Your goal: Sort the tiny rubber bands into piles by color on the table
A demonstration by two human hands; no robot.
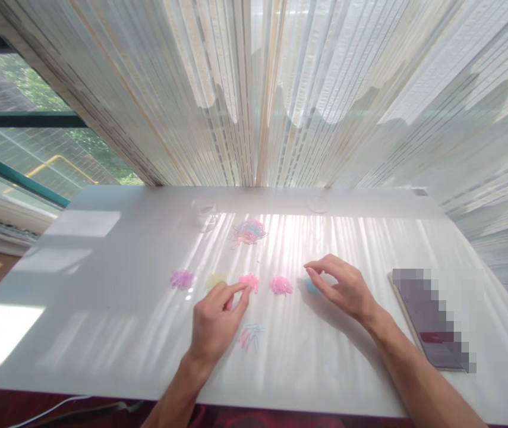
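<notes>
**Left hand (213,321) at a bright pink pile (248,280); right hand (347,288) by a blue pile (312,286)**

Left thumb and index fingertips nearly meet at the bright pink pile's near edge; the right hand's thumb and index arch round, tips close together, just beyond the blue pile; whether either grip is fully closed or pinches a piece, I cannot tell.

Between the hands sits a paler pink pile (281,285); a yellow pile (215,279), partly behind the left hand, and a purple pile (182,279) continue the row leftward; all are small, slender pieces on a white worktop (102,297). A loose mixed cluster (250,337) lies nearer the wearer; a larger mixed heap (248,230) lies beyond the row, with a clear container (208,210) and a clear disc (318,205) farther back; a phone (418,315), partly pixelated, lies right; a striped curtain (254,89) hangs behind.

Light fingertip contact would suit such small pieces; keeping palms and wrists raised should avoid dragging neighbouring piles together; streaky sunlight may make pale pieces harder to pick out.
</notes>
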